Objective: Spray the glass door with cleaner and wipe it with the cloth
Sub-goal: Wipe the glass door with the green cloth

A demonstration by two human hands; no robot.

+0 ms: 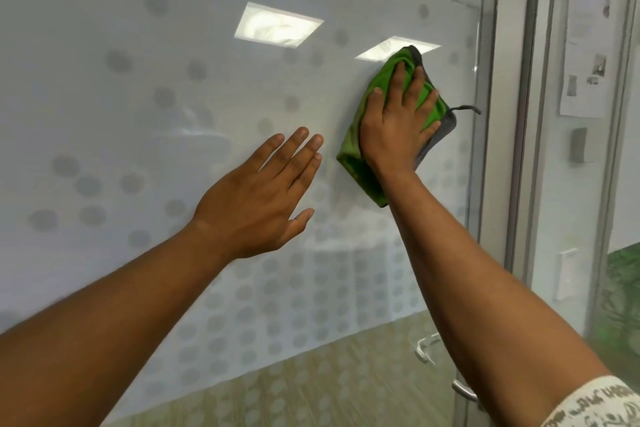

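A right hand (398,121) presses a green cloth (367,163) flat against the door (173,87), fingers spread and nearly straight over the fabric, not curled around it. The cloth sits near the door's right edge, its long axis running from lower left to upper right, a grey border and a thin loop (465,108) trailing toward the frame (491,149). The palm hides much of the cloth's middle. Left of the cloth, the left hand (263,198) is open and empty, fingers together and straight, pointing up and right; whether it touches the glass cannot be told. Below the cloth, a handle (464,391) is partly hidden by the right forearm. A patterned sleeve (595,406) is cut off at the corner.
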